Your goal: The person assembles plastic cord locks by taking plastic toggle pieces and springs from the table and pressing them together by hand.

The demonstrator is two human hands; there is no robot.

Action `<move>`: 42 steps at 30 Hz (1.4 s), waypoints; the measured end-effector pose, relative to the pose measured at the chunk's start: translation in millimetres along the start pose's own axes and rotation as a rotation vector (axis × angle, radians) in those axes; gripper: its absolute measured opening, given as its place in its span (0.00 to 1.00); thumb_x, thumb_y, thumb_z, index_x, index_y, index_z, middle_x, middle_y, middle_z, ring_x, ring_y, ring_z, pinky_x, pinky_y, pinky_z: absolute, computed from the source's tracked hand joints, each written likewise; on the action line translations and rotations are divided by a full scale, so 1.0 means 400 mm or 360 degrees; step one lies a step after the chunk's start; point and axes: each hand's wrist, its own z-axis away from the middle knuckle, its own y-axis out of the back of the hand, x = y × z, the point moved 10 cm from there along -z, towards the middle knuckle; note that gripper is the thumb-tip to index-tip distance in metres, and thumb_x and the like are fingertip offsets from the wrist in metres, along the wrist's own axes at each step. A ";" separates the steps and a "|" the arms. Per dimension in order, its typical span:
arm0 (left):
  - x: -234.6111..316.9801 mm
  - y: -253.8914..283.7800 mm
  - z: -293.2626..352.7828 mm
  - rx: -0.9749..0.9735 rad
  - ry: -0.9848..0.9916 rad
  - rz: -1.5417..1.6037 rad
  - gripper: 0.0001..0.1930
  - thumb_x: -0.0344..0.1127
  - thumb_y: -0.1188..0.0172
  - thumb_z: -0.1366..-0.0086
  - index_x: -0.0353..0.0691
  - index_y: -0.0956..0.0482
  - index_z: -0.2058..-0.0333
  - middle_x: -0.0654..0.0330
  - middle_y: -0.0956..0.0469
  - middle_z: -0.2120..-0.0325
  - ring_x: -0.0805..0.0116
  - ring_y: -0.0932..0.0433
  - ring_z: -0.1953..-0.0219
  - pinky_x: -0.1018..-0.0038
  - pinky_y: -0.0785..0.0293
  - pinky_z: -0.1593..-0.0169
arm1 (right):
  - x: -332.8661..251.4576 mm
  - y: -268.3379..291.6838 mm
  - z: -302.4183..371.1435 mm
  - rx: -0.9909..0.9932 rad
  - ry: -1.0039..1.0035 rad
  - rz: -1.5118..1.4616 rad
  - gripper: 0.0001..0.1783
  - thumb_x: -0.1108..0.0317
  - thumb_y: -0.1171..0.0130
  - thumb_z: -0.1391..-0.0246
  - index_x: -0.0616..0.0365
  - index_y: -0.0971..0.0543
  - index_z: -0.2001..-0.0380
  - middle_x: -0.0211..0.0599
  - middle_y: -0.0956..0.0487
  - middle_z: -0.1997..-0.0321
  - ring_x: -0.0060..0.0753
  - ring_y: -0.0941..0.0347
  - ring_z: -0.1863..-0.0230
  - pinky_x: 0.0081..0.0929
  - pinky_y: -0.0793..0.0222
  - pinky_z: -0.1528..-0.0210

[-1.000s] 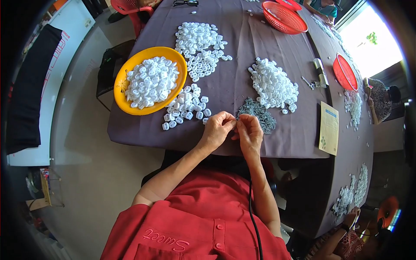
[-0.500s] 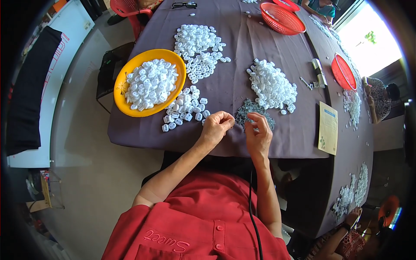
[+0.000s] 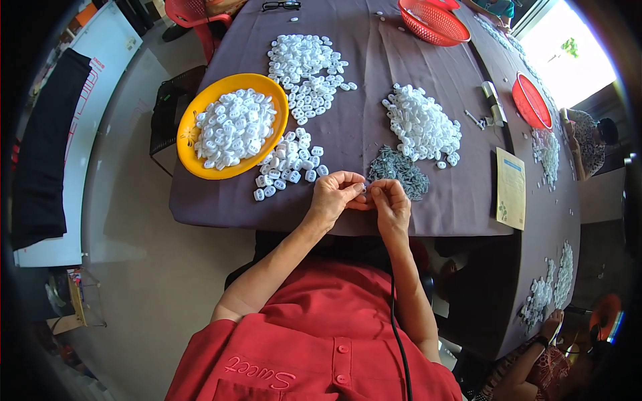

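Note:
My left hand (image 3: 333,200) and my right hand (image 3: 392,208) meet fingertip to fingertip just over the table's near edge. Both are closed in a pinch. A tiny pale piece shows between the fingertips, too small to name. Right behind my right hand lies a heap of small thin grey pieces (image 3: 399,175). Beyond that heap is a pile of small white plastic pieces (image 3: 421,123). Left of my left hand, chunkier white oval pieces (image 3: 294,159) are spread on the cloth. A yellow bowl (image 3: 190,162) full of white pieces (image 3: 235,127) stands beside them.
Another white pile (image 3: 304,63) lies farther back. Red baskets (image 3: 435,28) stand at the far end and right. A yellowish packet (image 3: 510,190) and a cutter-like tool (image 3: 493,103) lie to the right. Several other people sit along the right side, near more white heaps (image 3: 538,301).
My right hand has moved left to my left hand, and its spread fingers have closed into a pinch. The whole view has shifted slightly.

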 end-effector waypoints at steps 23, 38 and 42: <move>0.011 -0.002 -0.005 -0.0053 -0.0146 -0.0210 0.04 0.23 0.44 0.40 0.32 0.25 0.65 0.61 0.23 0.75 0.78 0.24 0.78 0.80 0.22 0.74 | -0.009 -0.019 -0.006 -0.0171 -0.0010 0.0097 0.03 0.79 0.51 0.44 0.64 0.27 0.68 0.31 0.24 0.75 0.18 0.26 0.74 0.17 0.28 0.71; 0.012 0.000 0.004 0.0030 -0.0238 -0.0210 0.09 0.23 0.44 0.40 0.29 0.28 0.60 0.60 0.23 0.74 0.76 0.23 0.77 0.80 0.22 0.71 | -0.024 -0.017 -0.003 -0.0083 0.0077 0.0215 0.03 0.80 0.48 0.48 0.65 0.24 0.70 0.34 0.22 0.77 0.20 0.25 0.76 0.18 0.28 0.73; 0.005 0.006 0.008 0.0110 -0.0095 -0.0092 0.08 0.24 0.43 0.40 0.30 0.26 0.62 0.58 0.23 0.73 0.74 0.22 0.76 0.76 0.20 0.70 | -0.061 -0.006 -0.002 -0.0081 0.0177 0.0230 0.06 0.81 0.48 0.48 0.64 0.24 0.67 0.36 0.21 0.73 0.20 0.25 0.75 0.18 0.29 0.73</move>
